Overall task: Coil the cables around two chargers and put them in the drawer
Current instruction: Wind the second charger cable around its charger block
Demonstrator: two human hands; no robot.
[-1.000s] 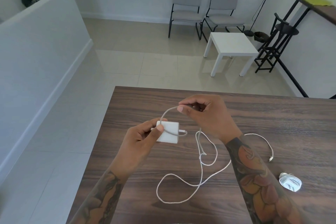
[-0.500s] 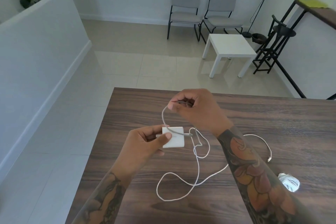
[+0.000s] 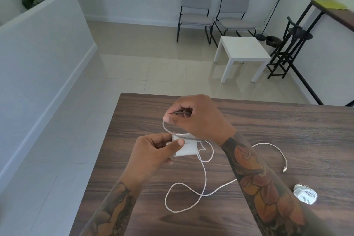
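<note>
My right hand (image 3: 193, 119), at frame centre, pinches the cable (image 3: 205, 174) above the charger (image 3: 184, 148), which my left hand (image 3: 153, 155) grips just below. I'd keep each wrap snug and flat, feeding in the slack looped across the table (image 3: 287, 130) toward lower right.

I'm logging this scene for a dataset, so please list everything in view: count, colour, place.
charger: 1, white, held above table's left part
cable: 1, white, looping from charger across table
coiled bundle: 1, white, table's right near side
table: 1, dark wood, foreground
chairs: 2, grey, back wall
side table: 1, white, on floor
left hand: grips charger
right hand: pinches cable above charger
</note>
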